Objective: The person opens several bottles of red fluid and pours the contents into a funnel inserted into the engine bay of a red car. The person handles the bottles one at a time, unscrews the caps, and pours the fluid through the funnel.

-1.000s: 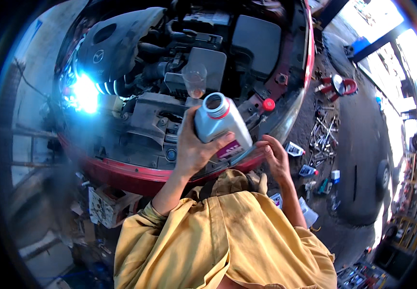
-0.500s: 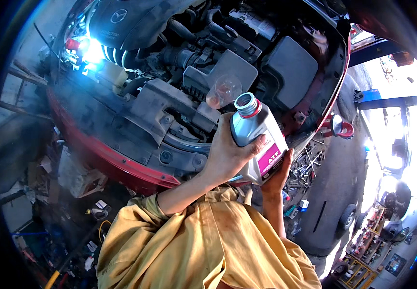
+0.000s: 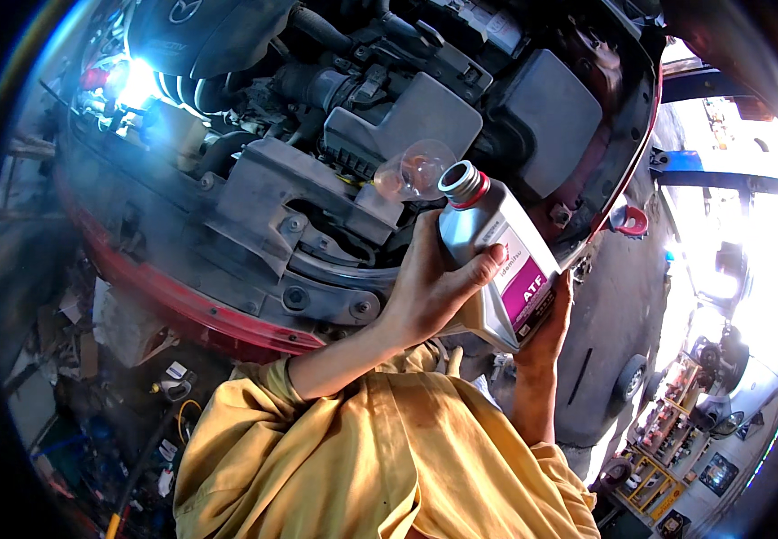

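As we lean closer than a second ago, our left hand (image 3: 429, 292) and right hand (image 3: 546, 323) both clasp the grey bottle (image 3: 495, 256) (neck open) beside the clear funnel (image 3: 414, 169), nearly ready to pour.

Open air lies above the engine bay (image 3: 335, 171), but the clear funnel (image 3: 414, 171) and hoses crowd the bottle (image 3: 496, 260).

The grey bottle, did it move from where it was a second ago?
Yes. The grey bottle, held in the left hand and right hand, now has its open neck closer to the clear funnel in the engine bay, where before it sat lower, nearer the red bumper.
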The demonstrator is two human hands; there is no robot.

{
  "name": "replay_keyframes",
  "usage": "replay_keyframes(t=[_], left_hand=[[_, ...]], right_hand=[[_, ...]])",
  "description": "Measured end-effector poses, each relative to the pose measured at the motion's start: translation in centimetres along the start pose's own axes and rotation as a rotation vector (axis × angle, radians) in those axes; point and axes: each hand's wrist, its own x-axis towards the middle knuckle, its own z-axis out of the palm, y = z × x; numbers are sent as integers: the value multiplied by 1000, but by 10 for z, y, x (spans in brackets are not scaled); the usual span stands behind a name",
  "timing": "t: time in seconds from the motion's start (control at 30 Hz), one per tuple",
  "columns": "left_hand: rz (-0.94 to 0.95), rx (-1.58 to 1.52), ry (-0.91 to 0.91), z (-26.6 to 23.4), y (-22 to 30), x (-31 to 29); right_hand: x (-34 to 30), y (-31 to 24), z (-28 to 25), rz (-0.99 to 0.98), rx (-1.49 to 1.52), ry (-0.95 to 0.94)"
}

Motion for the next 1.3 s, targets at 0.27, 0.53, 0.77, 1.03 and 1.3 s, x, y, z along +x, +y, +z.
replay_keyframes(t=[0.27,0.53,0.77,1.03,1.3], left_hand=[[-24,-64,-7,1,4,1],[-29,-41,-1,2,2,-1],[-18,-81,-9,4,3,-2],[-72,-70,2,5,7,-2],[-52,-73,-4,5,5,-1]], right_hand=[[-4,-9,3,-9,-58,123],[-7,-13,10,-17,-88,123],[-10,-16,12,3,-45,130],[-10,-16,13,-18,-72,154],[-11,-18,10,-20,-68,126]])
